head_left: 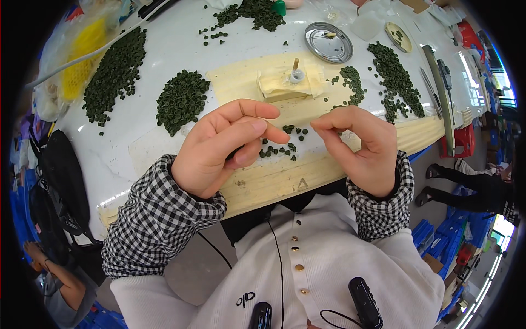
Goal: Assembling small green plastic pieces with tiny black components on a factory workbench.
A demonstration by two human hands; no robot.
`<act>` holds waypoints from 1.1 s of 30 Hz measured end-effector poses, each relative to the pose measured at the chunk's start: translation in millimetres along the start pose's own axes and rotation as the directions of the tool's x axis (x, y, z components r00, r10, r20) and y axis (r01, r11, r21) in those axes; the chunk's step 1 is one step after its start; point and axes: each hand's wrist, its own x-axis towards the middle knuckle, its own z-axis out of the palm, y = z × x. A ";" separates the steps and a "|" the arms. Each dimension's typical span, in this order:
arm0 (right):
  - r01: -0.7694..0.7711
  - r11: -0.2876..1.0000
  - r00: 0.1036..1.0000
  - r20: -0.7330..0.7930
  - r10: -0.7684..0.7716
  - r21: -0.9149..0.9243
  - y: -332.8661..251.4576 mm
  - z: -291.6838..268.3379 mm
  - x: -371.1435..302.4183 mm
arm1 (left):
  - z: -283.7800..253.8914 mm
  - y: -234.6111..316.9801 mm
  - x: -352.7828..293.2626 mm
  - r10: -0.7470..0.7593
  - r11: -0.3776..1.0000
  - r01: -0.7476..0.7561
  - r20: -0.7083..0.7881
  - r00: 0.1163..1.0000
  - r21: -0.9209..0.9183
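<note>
Both hands are raised over the near edge of a white table, their fingertips a short gap apart. My left hand (216, 148) is closed, the thumb pressed along the index finger; something dark shows in its curled fingers, too hidden to name. With thumb and index fingertip together, my right hand (367, 145) makes a pinch, and whatever it may hold is too small to make out. Several small dark green cup-shaped pieces (278, 149) lie just beneath the fingertips. Beyond them, a small white pot (297, 77) with a brown stick in it stands on a paper-wrapped block (271, 85).
Heaps of the green pieces lie at the left (182, 100), far left (115, 77), back and right (395, 79). A round metal lid (329, 43) and a pale dish (398, 37) are farther back. Tweezers (432, 90) lie at right. A black bag (63, 181) hangs left.
</note>
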 end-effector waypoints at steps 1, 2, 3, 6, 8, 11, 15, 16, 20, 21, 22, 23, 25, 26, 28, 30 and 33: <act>-0.030 0.999 0.999 0.020 0.030 0.027 -1.1 1.3 -0.9 | -0.3 0.1 -0.2 -0.006 1.000 0.005 0.005 1.000 0.008; -0.042 0.998 0.999 0.030 0.041 0.035 -2.7 2.4 -1.4 | -0.9 0.3 -0.5 -0.011 1.000 0.011 0.011 1.000 0.015; -0.054 0.998 0.998 0.040 0.053 0.043 -4.9 3.3 -1.4 | -1.3 0.6 -1.0 -0.017 1.000 0.017 0.016 1.000 0.024; -0.019 0.995 1.000 0.021 0.017 0.098 -7.4 8.9 0.7 | -3.9 -0.5 -1.3 -0.042 0.999 0.040 0.082 0.996 0.018; -0.007 0.990 1.000 -0.005 0.008 0.144 -8.7 13.3 1.4 | -3.6 -2.7 -0.5 -0.031 1.000 0.031 0.071 0.997 -0.001; -0.047 0.979 0.999 -0.004 0.049 0.200 -10.6 16.9 0.9 | -1.3 -3.3 -1.2 -0.020 0.999 0.022 0.046 0.999 -0.035; -0.110 0.962 0.994 0.034 0.105 0.251 -12.7 15.5 1.5 | -2.5 -1.3 -1.9 -0.010 0.997 0.013 0.034 0.999 -0.078; -0.123 0.955 0.992 0.038 0.117 0.271 -12.9 16.0 1.7 | -4.2 -1.3 -1.9 -0.014 0.996 0.019 0.054 0.998 -0.082; -0.112 0.935 0.994 0.023 0.111 0.338 -7.9 20.5 2.9 | -5.7 -3.0 -1.0 -0.014 0.996 0.020 0.080 0.997 -0.086; -0.125 0.928 0.992 0.028 0.123 0.350 -7.9 21.4 2.8 | -4.7 -3.6 -0.7 -0.010 0.996 0.016 0.075 0.997 -0.084; -0.139 0.922 0.990 0.034 0.136 0.363 -7.8 22.1 2.8 | -3.4 -3.8 -0.7 -0.008 0.997 0.013 0.061 0.998 -0.077; -0.117 0.925 0.993 0.031 0.114 0.362 -7.2 22.8 3.5 | -1.8 -3.6 -1.1 -0.007 0.998 0.010 0.048 0.999 -0.070; -0.074 0.931 0.997 0.024 0.070 0.358 -5.5 23.1 5.5 | -0.3 -2.3 -1.1 -0.007 0.999 0.009 0.031 0.999 -0.052; -0.084 0.925 0.996 0.043 0.074 0.370 -5.9 22.3 5.7 | 0.0 -1.5 -0.9 -0.009 0.999 0.010 0.028 1.000 -0.041; -0.103 0.913 0.994 0.083 0.076 0.395 -7.2 20.5 6.3 | -0.8 -1.4 -1.5 -0.010 1.000 0.011 0.038 0.999 -0.028; -0.086 0.907 0.996 0.022 0.085 0.413 -6.9 24.3 6.6 | -3.3 -2.7 -1.8 -0.009 1.000 0.011 0.070 0.997 -0.026; -0.089 0.898 0.994 -0.021 0.109 0.432 -6.9 28.6 6.0 | -2.6 -2.7 -1.3 -0.013 1.000 0.015 0.071 0.997 -0.025</act>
